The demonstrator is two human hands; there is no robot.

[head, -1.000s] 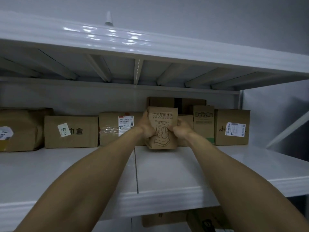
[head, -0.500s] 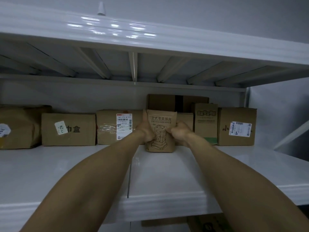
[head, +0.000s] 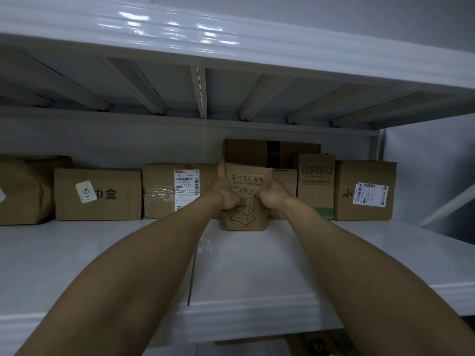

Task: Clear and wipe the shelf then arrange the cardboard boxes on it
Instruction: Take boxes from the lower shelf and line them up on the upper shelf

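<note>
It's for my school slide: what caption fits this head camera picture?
Left hand and right hand grip a printed box standing on the white shelf.

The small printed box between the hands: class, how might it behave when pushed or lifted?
The small printed box is taller than wide, so a high push may tip it. Its bulging corners suggest soft card.

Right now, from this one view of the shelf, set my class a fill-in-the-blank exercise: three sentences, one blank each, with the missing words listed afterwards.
1. The left hand and the right hand grip the small box, which stands on a shelf coloured ____.
2. The tall box has a ____ stripe along its bottom edge.
3. The box with the barcode label stands on the small box's ____ side.

Missing words: white; green; left.
</note>
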